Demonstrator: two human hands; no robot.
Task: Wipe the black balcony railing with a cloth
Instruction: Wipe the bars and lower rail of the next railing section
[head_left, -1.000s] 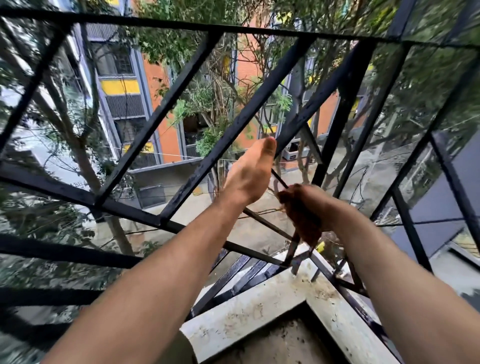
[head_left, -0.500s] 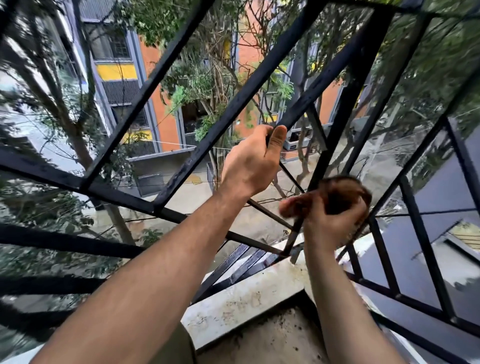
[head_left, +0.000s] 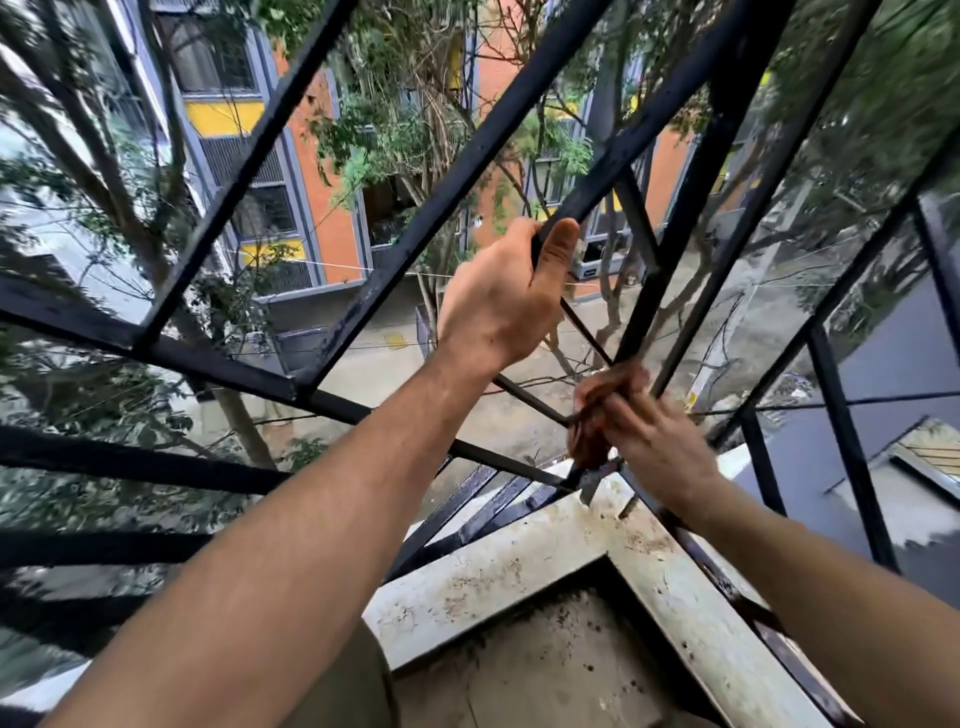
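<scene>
The right hand (head_left: 660, 447) grasps the brown cloth (head_left: 597, 415) and presses it round the railing (head_left: 452, 208) low down, just above the outer corner of the ledge (head_left: 519, 571). The left hand (head_left: 506, 306) is clenched on a slanted bar of the railing higher up, with the thumb along the metal.

I think the main danger is the drop. The cloth is at the bars with the street below, so if the grip loosens it may fall through and be lost. Both arms reach out, and a slip of the left hand on the paint could upset the balance. Several bars meet at the cloth, so fingers may be scraped there.

The right hand is blurred and its fingers are hard to make out. The hand covers part of the cloth. How dirty the bars are, I cannot tell.
</scene>
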